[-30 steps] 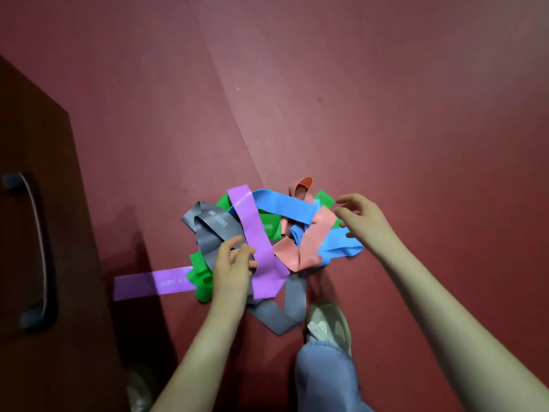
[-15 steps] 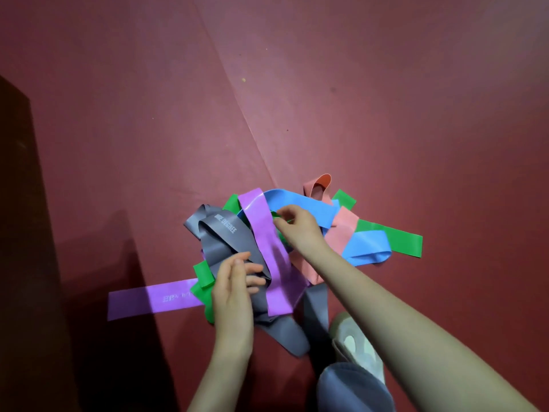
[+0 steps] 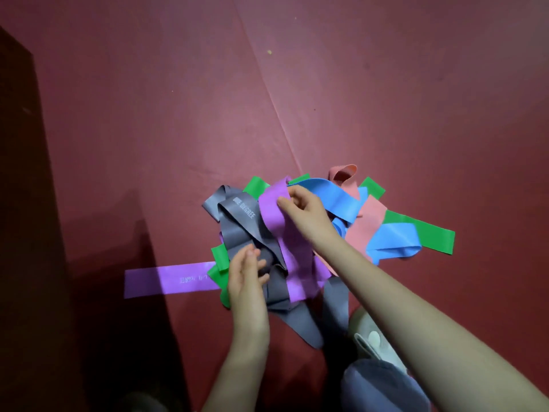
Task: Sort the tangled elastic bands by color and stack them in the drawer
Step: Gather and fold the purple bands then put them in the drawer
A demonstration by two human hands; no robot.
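A tangled heap of flat elastic bands lies on the dark red floor. A purple band [image 3: 274, 215] runs over the top of the heap, and my right hand [image 3: 306, 208] pinches its upper end. My left hand [image 3: 246, 278] rests on the grey bands [image 3: 237, 221] at the heap's near left, fingers loosely bent; whether they hold the grey band is unclear. Blue bands [image 3: 332, 197], salmon bands [image 3: 365, 227] and green bands [image 3: 427, 233] spread to the right. Another purple band [image 3: 169, 281] sticks out flat to the left.
A dark wooden cabinet side [image 3: 26, 203] stands along the left edge, casting a shadow over the floor. My shoe [image 3: 371, 337] and jeans leg [image 3: 383, 385] sit just below the heap. A seam [image 3: 267, 93] crosses the open floor beyond.
My right hand crossed from the heap's right side to the purple band's upper end and took hold of it. The view shifted, so the cabinet handle left the frame.
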